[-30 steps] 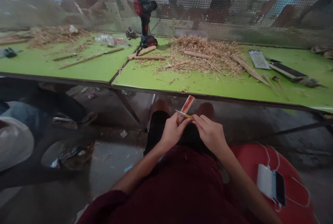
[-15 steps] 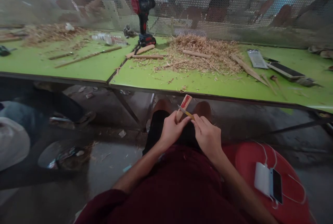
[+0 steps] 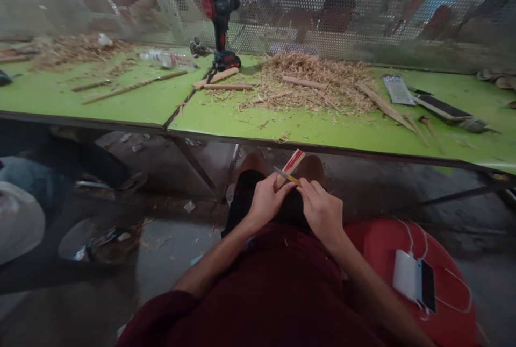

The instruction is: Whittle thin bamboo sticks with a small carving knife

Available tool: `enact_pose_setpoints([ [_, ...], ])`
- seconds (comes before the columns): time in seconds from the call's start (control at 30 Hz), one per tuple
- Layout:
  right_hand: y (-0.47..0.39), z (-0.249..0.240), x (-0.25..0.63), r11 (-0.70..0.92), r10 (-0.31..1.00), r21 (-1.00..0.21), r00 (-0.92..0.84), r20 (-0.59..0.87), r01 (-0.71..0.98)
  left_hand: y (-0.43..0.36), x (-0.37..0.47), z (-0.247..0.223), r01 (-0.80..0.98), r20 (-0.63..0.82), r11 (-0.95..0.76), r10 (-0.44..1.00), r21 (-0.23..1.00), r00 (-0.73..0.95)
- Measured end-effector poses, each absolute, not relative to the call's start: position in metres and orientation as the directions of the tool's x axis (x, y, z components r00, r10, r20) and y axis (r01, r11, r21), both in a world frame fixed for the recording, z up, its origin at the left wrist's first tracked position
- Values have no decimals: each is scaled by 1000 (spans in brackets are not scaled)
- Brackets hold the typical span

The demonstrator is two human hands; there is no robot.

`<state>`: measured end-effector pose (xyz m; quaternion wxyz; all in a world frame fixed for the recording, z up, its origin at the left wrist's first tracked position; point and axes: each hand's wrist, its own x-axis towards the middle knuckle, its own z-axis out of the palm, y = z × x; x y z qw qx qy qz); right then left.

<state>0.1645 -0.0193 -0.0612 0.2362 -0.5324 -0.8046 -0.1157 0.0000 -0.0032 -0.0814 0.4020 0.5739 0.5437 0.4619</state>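
Observation:
My left hand (image 3: 266, 196) is closed around the lower end of a short piece of wood (image 3: 294, 160), pale with red marks on its upper face. The wood slants up and to the right above my lap. In my right hand (image 3: 322, 207) is a small knife (image 3: 291, 178) with a yellow handle, its thin blade pointing left and lying across the wood. My left thumb reaches the knife near its handle. The lower part of the wood is hidden in my left palm.
The green table's front edge (image 3: 258, 139) runs just beyond my hands. On it are a cordless drill (image 3: 221, 29), wood shavings (image 3: 314, 75), a plastic bottle (image 3: 169, 59) and a phone (image 3: 442, 107). A red stool (image 3: 374, 245) at my right holds a power bank (image 3: 405, 276) and a phone (image 3: 427, 285).
The piece of wood has tipped further to the right, and its edge now shows more. The blade sits slightly lower along it. Both hands keep their hold in nearly the same place.

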Motion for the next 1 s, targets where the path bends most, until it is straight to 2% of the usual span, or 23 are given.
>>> enact_pose_setpoints([
  [0.27, -22, -63, 161, 379, 816, -106, -278, 507, 919, -5, 3, -84, 226, 97, -87, 995, 970, -32],
  [0.43, -21, -64, 158, 375, 816, -173, -235, 528, 911, -5, 5, -81, 127, 81, -70, 994, 989, -78],
  [0.7, -8, -61, 179, 512, 791, -113, -415, 450, 852, 1, -9, -81, 193, 81, -96, 993, 977, 82],
  [1.0, -18, -63, 168, 426, 812, -108, -326, 484, 898, -4, 4, -85, 184, 90, -82, 995, 979, -35],
])
